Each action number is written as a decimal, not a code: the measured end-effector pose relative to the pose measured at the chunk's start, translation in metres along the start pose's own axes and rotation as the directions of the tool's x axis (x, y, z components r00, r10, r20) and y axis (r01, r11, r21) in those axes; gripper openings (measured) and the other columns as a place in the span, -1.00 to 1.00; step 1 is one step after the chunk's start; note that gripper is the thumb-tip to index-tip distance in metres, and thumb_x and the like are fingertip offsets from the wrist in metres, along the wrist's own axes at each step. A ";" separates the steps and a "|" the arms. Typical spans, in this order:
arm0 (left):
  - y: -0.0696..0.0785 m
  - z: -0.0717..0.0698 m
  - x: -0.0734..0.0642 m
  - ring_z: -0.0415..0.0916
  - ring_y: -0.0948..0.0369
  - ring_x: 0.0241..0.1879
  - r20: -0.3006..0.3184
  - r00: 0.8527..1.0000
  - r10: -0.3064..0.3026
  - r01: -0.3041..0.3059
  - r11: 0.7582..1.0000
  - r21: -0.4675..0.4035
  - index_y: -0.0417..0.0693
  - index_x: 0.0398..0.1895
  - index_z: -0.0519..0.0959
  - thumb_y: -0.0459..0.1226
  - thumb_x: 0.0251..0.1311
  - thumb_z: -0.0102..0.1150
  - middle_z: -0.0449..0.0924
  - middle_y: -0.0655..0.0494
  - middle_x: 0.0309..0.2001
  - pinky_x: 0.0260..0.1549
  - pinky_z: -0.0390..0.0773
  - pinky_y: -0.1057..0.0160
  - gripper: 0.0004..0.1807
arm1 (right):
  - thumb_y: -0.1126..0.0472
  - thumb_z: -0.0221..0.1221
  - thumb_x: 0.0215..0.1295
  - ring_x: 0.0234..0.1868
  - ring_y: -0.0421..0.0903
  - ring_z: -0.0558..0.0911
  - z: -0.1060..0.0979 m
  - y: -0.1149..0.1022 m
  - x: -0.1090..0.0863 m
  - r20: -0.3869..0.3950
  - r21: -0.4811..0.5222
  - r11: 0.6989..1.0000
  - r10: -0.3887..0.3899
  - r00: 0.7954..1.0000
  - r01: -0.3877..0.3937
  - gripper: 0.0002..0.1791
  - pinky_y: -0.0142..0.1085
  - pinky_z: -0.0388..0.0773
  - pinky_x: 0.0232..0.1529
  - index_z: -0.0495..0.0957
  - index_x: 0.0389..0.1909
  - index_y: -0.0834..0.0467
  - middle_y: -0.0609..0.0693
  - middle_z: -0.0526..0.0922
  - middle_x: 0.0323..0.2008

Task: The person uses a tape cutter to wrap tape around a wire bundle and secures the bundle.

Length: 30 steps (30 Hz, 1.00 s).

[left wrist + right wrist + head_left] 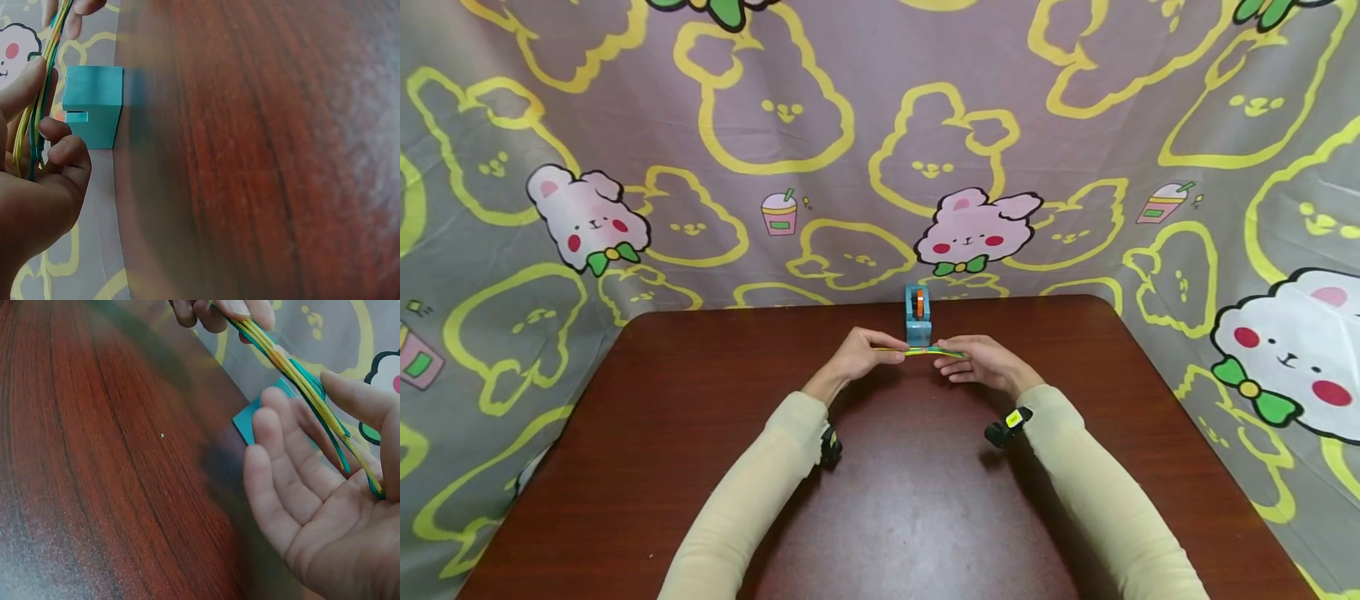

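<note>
Both hands hold a bundle of thin yellow and green wires stretched between them over the far part of the table. My left hand pinches one end between thumb and fingers; some strands run down past its curled fingers in the left wrist view. At the other end, my right hand has the wires between thumb and index finger, while its other fingers extend loosely. Strand ends reach its palm. A pale orange band crosses the bundle between the hands. Just behind stands a blue tape dispenser with an orange hub.
The dark brown wooden table ends just beyond the dispenser. A curtain with rabbit drawings hangs behind and along both sides. Each wrist carries a black camera mount. A tiny pale speck lies on the wood.
</note>
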<state>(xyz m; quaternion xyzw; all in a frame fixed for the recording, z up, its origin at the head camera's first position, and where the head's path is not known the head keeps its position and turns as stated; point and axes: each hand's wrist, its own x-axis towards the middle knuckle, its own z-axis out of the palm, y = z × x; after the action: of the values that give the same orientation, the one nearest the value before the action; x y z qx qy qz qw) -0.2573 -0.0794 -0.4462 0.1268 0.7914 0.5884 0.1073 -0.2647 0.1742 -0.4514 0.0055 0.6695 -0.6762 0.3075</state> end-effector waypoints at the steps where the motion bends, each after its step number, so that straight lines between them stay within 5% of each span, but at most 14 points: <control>1: 0.000 0.000 0.000 0.48 0.19 -0.14 0.001 1.000 -0.005 0.005 1.000 -0.003 -0.04 -0.31 0.73 -0.34 -0.05 0.40 0.66 0.10 -0.24 -0.21 0.47 0.25 -0.83 | 0.00 0.20 0.23 -0.27 -0.05 0.65 0.000 0.000 -0.001 0.002 0.005 1.000 -0.002 1.000 0.002 -0.50 -0.16 0.55 -0.14 0.45 0.09 0.22 0.12 0.67 -0.23; 12: -0.005 0.002 0.001 0.50 0.19 -0.14 0.002 1.000 -0.002 0.002 1.000 -0.006 -0.02 -0.32 0.74 -0.37 -0.03 0.38 0.66 0.09 -0.25 -0.18 0.47 0.24 -0.83 | 0.14 0.18 0.26 -0.29 -0.06 0.66 0.001 -0.001 -0.004 0.005 0.066 0.998 -0.015 1.000 0.014 -0.56 -0.24 0.58 -0.22 0.46 0.08 0.31 0.14 0.67 -0.23; 17: -0.007 0.000 0.001 0.42 0.22 -0.44 0.005 1.000 -0.011 0.011 1.000 0.005 0.05 -0.34 0.74 -0.28 -0.07 0.42 0.64 0.11 -0.34 -0.49 0.41 0.31 -0.84 | 0.19 0.20 0.24 -0.23 0.01 0.66 0.000 -0.001 -0.005 0.012 0.073 0.997 -0.031 0.999 0.031 -0.62 -0.16 0.54 -0.11 0.51 0.02 0.31 0.16 0.67 -0.23; 21: -0.011 -0.003 0.001 0.41 0.04 -0.55 -0.009 0.999 -0.049 0.049 0.999 -0.019 0.05 -0.29 0.72 -0.16 -0.05 0.42 0.63 -0.01 -0.42 -0.66 0.35 0.23 -0.79 | 0.21 0.22 0.21 -0.18 0.07 0.64 -0.002 -0.001 -0.007 0.017 0.054 0.996 -0.066 0.998 0.065 -0.63 -0.05 0.45 0.01 0.54 -0.01 0.32 0.18 0.66 -0.23; 24: -0.013 -0.004 0.002 0.55 -0.01 -0.39 -0.023 0.996 -0.081 0.080 0.996 -0.046 0.01 -0.23 0.70 -0.09 0.05 0.33 0.65 -0.01 -0.36 -0.58 0.47 0.17 -0.74 | 0.21 0.24 0.20 -0.19 0.07 0.64 -0.004 -0.002 -0.008 0.026 0.035 0.995 -0.097 0.995 0.096 -0.61 -0.02 0.41 0.05 0.53 -0.01 0.34 0.20 0.65 -0.22; 30: -0.018 -0.004 0.007 0.59 0.10 -0.39 0.022 0.983 -0.182 0.183 0.972 -0.151 -0.09 -0.06 0.63 0.15 0.14 0.13 0.60 0.09 -0.09 -0.51 0.54 0.19 -0.46 | 0.19 0.30 0.12 -0.19 0.07 0.64 -0.008 -0.001 -0.008 0.044 0.024 0.992 -0.128 0.991 0.127 -0.58 0.01 0.38 0.06 0.55 -0.03 0.33 0.23 0.64 -0.19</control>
<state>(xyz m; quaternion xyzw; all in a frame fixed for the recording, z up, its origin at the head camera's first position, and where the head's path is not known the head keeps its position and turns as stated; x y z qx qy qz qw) -0.2663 -0.0861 -0.4624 0.0473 0.7521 0.6342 0.1732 -0.2618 0.1841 -0.4480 -0.0493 0.6541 -0.7014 0.2787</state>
